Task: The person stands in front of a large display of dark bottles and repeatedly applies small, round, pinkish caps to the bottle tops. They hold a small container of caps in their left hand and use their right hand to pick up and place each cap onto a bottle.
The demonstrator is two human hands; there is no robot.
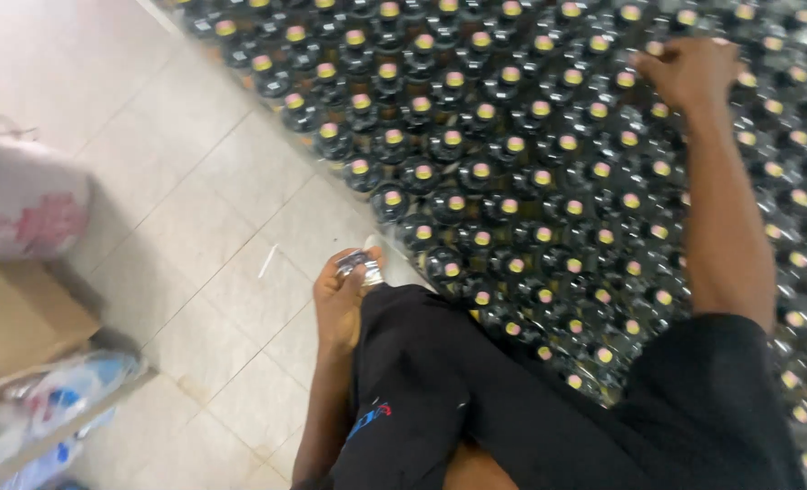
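At the far left a bulging white sack with faded pink print [18, 204] is seen, and just below it a brown cardboard box [22, 318] resting on the pale tiled floor [195, 209]. Beneath the box, at the lower left edge, clear plastic packaging with blue marks [54, 399] is glimpsed; its contents cannot be made out.

Near the middle of the view the left hand [342, 295] is held low beside a leg clad in black trousers [440, 390]. Its fingers [354, 270] are curled shut around a small shiny, silvery crumpled object [360, 265], which looks like foil or film, though its exact kind cannot be told because of blur.

From the middle to the right edge the floor is covered by a dense block of dark glass-like bottles with yellow and pink round caps [512, 145], stood upright in tight rows and touching one another. What is inside them is hidden by the dark walls.

At the upper right the right hand [689, 73] is stretched out over the bottles, with its fingers [658, 56] bent down onto the caps. Whether a single bottle is gripped cannot be told.
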